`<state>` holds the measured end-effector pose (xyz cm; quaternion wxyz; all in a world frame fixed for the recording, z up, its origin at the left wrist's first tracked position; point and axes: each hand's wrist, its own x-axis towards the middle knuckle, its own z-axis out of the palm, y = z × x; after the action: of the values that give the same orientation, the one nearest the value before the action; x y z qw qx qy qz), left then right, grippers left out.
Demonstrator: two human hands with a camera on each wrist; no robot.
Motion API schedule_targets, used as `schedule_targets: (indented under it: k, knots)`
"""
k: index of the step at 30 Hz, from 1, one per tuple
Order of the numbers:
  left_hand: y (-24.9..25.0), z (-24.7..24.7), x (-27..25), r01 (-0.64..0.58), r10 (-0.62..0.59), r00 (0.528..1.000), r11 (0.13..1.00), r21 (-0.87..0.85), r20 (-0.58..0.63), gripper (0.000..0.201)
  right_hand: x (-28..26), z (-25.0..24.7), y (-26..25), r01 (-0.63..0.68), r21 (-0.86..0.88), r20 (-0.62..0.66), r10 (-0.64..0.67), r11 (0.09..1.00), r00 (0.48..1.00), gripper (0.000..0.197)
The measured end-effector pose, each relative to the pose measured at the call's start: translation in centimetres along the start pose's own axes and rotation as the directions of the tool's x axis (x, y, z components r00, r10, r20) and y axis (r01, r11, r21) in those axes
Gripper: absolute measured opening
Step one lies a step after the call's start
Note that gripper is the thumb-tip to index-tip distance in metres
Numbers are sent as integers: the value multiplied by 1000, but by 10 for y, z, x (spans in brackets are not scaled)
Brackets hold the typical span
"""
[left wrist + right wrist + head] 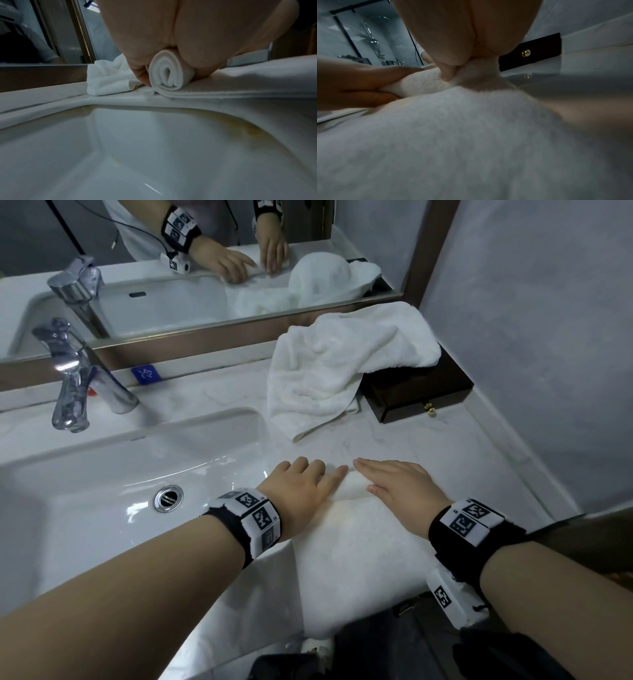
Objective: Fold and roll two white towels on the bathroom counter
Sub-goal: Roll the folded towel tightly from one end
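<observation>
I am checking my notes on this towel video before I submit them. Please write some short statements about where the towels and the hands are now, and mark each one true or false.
1. Both hands, the left hand and the right hand, rest on the rolled far end of the folded white towel. True.
2. That towel is already rolled up completely. False: only the far end is rolled; most of it lies flat.
3. The crumpled white towel lies partly over the dark wooden box. True.
4. The crumpled towel lies inside the white sink basin. False: it lies on the marble counter, right of the basin.
5. The chrome faucet is running. False: no water shows.
</observation>
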<state>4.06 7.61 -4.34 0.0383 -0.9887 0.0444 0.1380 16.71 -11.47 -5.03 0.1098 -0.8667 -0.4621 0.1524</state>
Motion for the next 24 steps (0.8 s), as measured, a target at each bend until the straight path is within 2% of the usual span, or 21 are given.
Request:
schedule_targets:
  k: [4,7,10,13,16,20,22,24]
  knots:
    - [6,-1,-8,-41,42,999,998,55,-14,96,-2,-1,1,40,12,6,-40,999,999,47]
    - [10,-1,-15,-45,45,999,999,1,-1,94,-6,1,2,46,20,1,-46,999,999,45]
    - [12,-3,-16,-17,9,999,974,-225,-33,69,-9,4,3,58,36,-15,-58,998,998,45]
    - [7,-12,-12,34,-54,998,893,-450,-31,51,-11,6,4,85,35,-11,-84,996,996,46]
    - [4,-19,-6,109,-89,994,816,-568,63,45,-11,7,4,98,-16,25,-97,995,995,55]
    - [3,-22,2,245,-153,968,762,-600,201,46,-15,6,4,108,-24,37,-107,994,994,74]
    - [4,-22,4,248,-146,965,771,-586,217,45,-20,5,2,102,-7,28,-102,995,994,71]
    - [9,-20,3,225,-122,969,800,-557,216,43,-27,4,-1,95,23,-2,-95,995,995,60]
